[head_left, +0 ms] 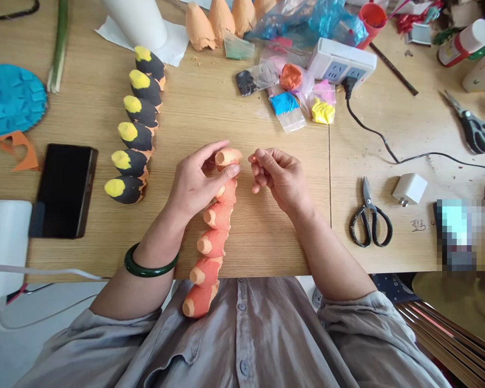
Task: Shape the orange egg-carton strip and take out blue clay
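Note:
A strip of egg-carton cups (215, 242), coated orange-red with bare pale tips, runs from the table over its edge toward my shirt. My left hand (200, 180), with a dark green bangle on that wrist, is wrapped round the far end of this strip, thumb on top. Just right of that end, my right hand (278, 178) is held in a pinch, thumb against forefinger. Whatever sits between those fingertips is too small to make out. Small bags of coloured clay, including orange clay (291, 76), blue clay (283, 102) and yellow clay (322, 111), lie beyond my hands.
A black strip of cups with yellow tips (137, 134) stands left, beside a black phone (64, 191). On the right are scissors (369, 213), a white charger plug (409, 188) and a power strip (341, 60) with its cord. Uncoated cups (222, 24) stand at the back.

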Demonstrator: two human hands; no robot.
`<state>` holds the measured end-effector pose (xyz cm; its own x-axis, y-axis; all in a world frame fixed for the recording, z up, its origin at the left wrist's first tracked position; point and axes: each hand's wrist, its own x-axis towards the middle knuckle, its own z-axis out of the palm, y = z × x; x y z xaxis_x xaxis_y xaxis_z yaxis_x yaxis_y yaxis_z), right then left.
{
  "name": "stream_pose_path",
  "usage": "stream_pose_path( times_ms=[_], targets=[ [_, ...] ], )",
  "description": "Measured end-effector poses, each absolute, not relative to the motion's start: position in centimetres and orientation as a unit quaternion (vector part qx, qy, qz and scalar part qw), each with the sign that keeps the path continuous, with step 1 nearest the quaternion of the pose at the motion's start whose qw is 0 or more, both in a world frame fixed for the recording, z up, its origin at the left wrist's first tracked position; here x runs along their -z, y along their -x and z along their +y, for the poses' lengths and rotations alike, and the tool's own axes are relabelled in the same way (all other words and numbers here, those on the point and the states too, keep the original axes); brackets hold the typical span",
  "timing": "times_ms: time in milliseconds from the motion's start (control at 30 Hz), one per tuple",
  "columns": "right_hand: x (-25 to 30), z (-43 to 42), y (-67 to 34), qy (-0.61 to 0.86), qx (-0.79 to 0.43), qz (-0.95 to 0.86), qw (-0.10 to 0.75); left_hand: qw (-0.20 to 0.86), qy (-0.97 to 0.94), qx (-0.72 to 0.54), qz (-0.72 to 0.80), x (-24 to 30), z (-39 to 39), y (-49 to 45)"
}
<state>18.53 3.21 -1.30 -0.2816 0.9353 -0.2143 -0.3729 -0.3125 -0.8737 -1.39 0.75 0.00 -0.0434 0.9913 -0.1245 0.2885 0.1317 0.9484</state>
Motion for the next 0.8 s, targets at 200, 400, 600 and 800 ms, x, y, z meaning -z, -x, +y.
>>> stream_pose_path(
  times_ms=[200,400,600,800],
  targets=[
    [0.9,3.0,-18.2,0.374,-0.736,-0.322,0.464,0.433,-0.565,-0.399,0.578,0.7,1.1,2.1],
    [0.6,3.0,-18.0,0.354,-0.759,-0.300,0.457,0.429,-0.568,-0.413,0.568,0.8,1.2,2.1],
    [0.7,3.1,-17.8,0.345,-0.760,-0.306,0.459,0.388,-0.586,-0.449,0.552,-0.7,0.5,1.1],
    [0.9,2.7,-17.9,0.348,-0.736,-0.372,0.445,0.364,-0.626,-0.458,0.516,-0.8,0.5,0.8]
  ],
)
